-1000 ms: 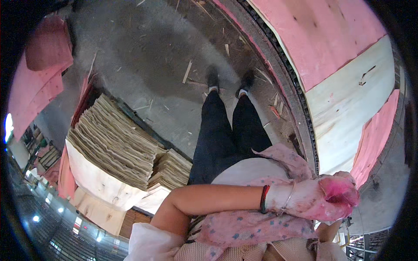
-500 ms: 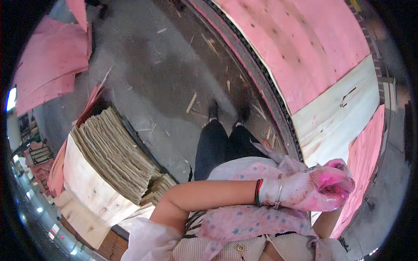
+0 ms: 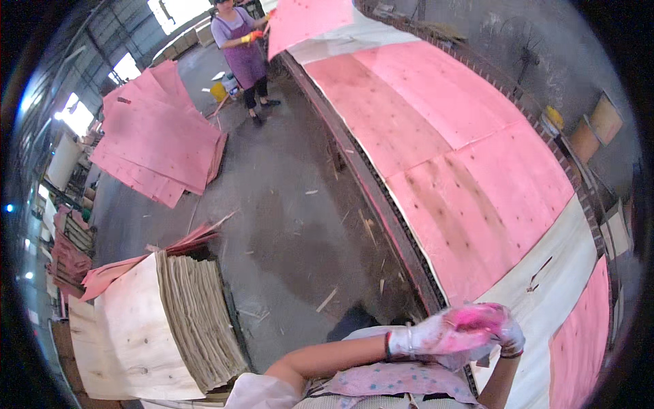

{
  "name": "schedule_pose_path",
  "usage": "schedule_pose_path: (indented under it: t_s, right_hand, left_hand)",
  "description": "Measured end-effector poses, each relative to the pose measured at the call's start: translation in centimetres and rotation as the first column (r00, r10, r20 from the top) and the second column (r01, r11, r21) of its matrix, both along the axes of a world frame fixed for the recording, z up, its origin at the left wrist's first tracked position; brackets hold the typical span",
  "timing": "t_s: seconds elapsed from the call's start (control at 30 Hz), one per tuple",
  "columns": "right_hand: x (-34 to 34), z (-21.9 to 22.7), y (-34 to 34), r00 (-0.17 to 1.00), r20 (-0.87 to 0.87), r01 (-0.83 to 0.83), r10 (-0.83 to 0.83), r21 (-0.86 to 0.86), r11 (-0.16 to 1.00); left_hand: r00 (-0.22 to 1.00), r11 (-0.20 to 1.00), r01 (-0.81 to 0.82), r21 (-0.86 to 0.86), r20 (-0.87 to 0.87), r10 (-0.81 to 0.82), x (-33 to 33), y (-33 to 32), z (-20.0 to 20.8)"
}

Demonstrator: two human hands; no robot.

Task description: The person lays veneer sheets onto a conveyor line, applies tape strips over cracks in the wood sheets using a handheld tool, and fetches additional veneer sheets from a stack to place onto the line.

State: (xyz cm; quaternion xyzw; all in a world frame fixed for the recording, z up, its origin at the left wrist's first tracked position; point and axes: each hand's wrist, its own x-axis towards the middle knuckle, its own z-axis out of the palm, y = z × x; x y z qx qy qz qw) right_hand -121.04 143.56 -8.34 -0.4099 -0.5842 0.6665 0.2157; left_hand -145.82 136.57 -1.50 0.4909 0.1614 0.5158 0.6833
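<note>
In front of my body, my left hand (image 3: 458, 328) and my right hand (image 3: 510, 339) meet, both in white gloves stained pink. The left fingers are curled together against the right hand. Motion blurs them, and whether anything sits between them cannot be made out. Most of the right hand's fingers are hidden behind the left hand. Below and beside both hands lies a pale wood veneer sheet (image 3: 545, 262) on a long table. A pink-coated veneer sheet (image 3: 470, 211) adjoins it on the far side, and another pink sheet (image 3: 582, 341) is at the right.
A stack of pale veneer sheets (image 3: 197, 313) stands on my left. Farther off are a pile of pink sheets (image 3: 160, 133) and a yellow bucket (image 3: 218, 92). A co-worker (image 3: 238, 51) in a purple apron holds a pink sheet (image 3: 310, 24) at the table's far end. Wood scraps (image 3: 327, 300) litter the floor.
The view has tilted up, bringing the co-worker and the table's far end into sight. My hands stay together, and the right glove's wrist now shows.
</note>
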Motion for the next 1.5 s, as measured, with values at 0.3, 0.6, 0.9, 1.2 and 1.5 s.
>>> schedule_pose_path:
  t_s: [0.3, 0.6, 0.9, 1.2, 1.5]
  right_hand:
    - [1.6, -5.1, 1.4, 0.919, 0.268, 0.338, -0.290, -0.155, 0.928]
    - [1.4, -10.5, 2.3, 0.825, 0.392, 0.470, -0.407, -0.077, 0.879]
    - [0.6, -20.4, 4.9, 0.443, 0.806, -0.008, -0.392, 0.441, 0.898]
    - [-1.4, -27.3, 3.9, 0.405, 0.904, -0.215, -0.134, 0.236, 0.948]
    - [-1.9, -28.6, 4.1, 0.221, 0.971, -0.138, -0.086, 0.119, 0.983]
  left_hand:
    - [0.043, 0.992, 0.024, -0.126, -0.991, -0.127, -11.1, -0.8, -7.3]
    - [0.576, 0.944, -0.193, -0.269, -0.810, -0.113, -14.4, -4.9, -20.7]
    - [0.598, 0.654, -0.593, -0.471, -0.801, -0.034, -20.7, -9.9, -22.2]
    - [-0.523, 0.718, -0.588, -0.373, -0.501, -0.689, -43.5, -46.3, -34.7]
    - [0.567, 0.375, -0.778, -0.503, -0.820, 0.076, -23.8, -17.4, -24.0]
